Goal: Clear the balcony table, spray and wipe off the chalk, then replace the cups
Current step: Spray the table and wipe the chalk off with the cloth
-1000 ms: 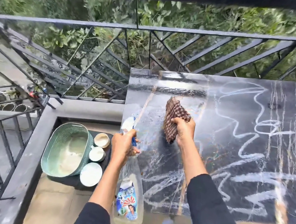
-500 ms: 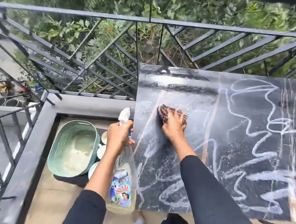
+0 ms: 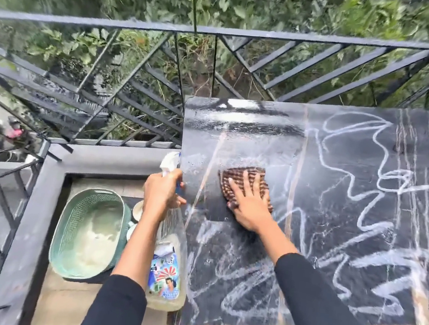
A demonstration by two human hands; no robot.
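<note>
The black balcony table [image 3: 329, 273] carries white chalk scribbles [image 3: 361, 198] over its right and near parts; its far left corner is wet and wiped. My right hand [image 3: 250, 202] presses a brown checked cloth [image 3: 236, 177] flat on the table with straight fingers. My left hand [image 3: 161, 192] grips the neck of a clear spray bottle [image 3: 166, 270], held just off the table's left edge. White cups [image 3: 137, 208] stand on the floor beside a green basket [image 3: 73, 228], mostly hidden behind my left arm.
A dark metal railing [image 3: 225, 31] runs along the far side and the left side, with foliage beyond. A grey ledge [image 3: 33, 206] borders the tiled floor [image 3: 58, 302] left of the table.
The cloth went from hanging in my right hand to being pressed flat on the table, then slid right. The wet wiped patch has grown. My left hand keeps holding the bottle.
</note>
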